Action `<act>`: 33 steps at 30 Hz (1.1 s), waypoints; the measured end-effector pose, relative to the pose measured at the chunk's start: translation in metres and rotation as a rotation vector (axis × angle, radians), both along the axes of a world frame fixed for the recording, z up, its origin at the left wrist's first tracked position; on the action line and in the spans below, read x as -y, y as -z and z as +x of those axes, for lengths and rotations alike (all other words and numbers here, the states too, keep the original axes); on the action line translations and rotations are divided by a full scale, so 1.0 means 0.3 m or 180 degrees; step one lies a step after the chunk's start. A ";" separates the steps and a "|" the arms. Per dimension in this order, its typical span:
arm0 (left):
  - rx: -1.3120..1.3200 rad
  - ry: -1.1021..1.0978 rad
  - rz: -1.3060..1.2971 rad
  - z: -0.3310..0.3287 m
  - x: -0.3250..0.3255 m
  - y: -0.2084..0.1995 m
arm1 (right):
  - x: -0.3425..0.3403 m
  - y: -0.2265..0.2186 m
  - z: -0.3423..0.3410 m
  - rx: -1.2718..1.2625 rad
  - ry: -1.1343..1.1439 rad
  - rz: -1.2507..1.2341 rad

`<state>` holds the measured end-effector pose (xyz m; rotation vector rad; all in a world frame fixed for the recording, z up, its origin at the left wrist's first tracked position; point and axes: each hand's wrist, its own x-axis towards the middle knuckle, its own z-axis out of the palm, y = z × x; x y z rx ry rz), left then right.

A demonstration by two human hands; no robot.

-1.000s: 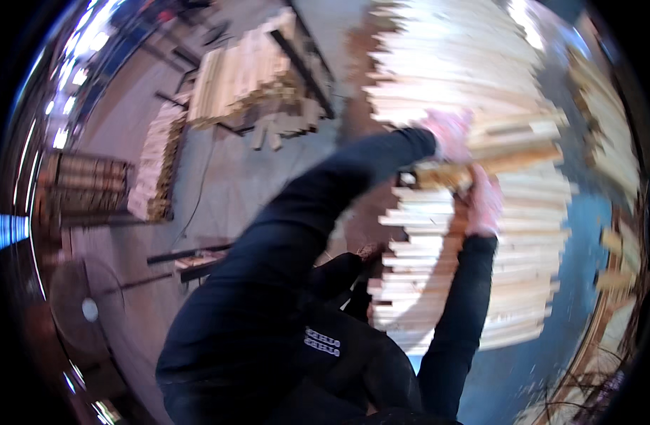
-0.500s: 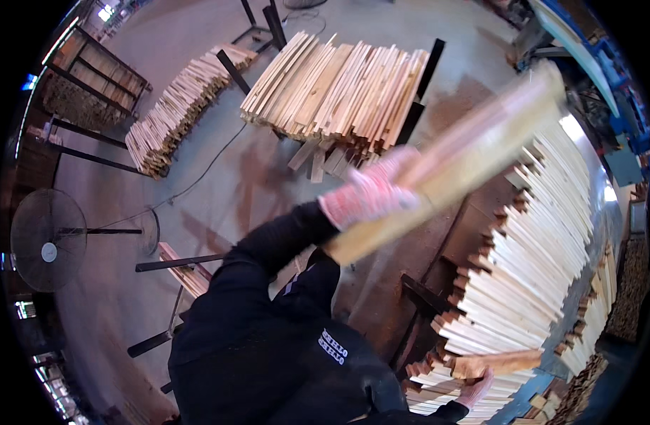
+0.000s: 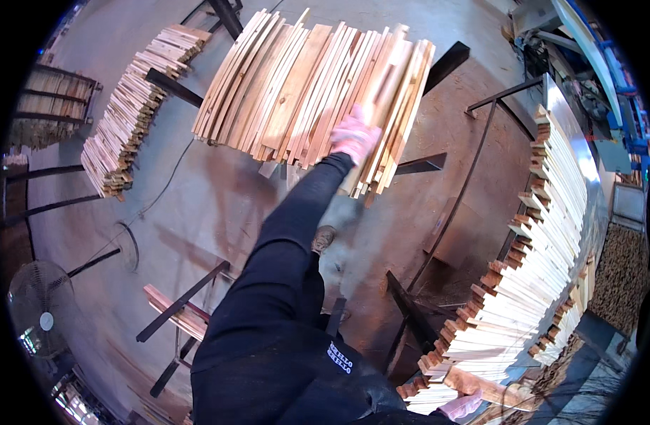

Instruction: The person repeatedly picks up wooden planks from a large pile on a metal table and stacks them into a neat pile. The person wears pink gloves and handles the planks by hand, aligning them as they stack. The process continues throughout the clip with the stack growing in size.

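My left hand [image 3: 355,136], in a pink-and-white work glove, reaches out over a stack of wooden boards [image 3: 286,106]. It is closed on the near part of a pale wooden board [image 3: 386,78], slightly blurred, which lies along the right side of that stack. At the lower right, my right hand [image 3: 461,406], also gloved, is by the near end of a reddish-brown board [image 3: 489,389] and seems to grip it. This board lies across a long row of pale boards [image 3: 512,301]; part of that hand's fingers is hidden.
Black metal posts [image 3: 449,65] flank the far stack. To the left are another curved stack of sticks [image 3: 137,106] and a standing fan [image 3: 45,312]. A black frame holding a few boards [image 3: 180,312] stands near my left side. A thin cable [image 3: 170,177] crosses the floor.
My left hand has swung forward and left, bringing the board from mid-air down onto the far stack. The right hand stays at the brown board. My view has shifted.
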<state>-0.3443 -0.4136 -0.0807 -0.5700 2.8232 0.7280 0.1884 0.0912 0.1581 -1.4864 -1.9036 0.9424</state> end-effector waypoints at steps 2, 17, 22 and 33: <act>0.0148 0.0155 0.0455 0.024 -0.075 -0.050 | -0.014 0.002 0.040 0.0303 -0.0057 0.0129; -0.1818 -0.0490 -0.0585 0.016 0.585 0.156 | 0.426 0.099 -0.445 0.0792 -0.0435 -0.0095; 0.0060 -0.0648 -0.1475 0.094 0.652 0.318 | 0.499 0.140 -0.538 0.0751 -0.0453 -0.0280; -0.0175 0.0177 0.0743 0.064 0.663 0.301 | 0.381 0.380 -0.287 0.0469 -0.1872 0.0217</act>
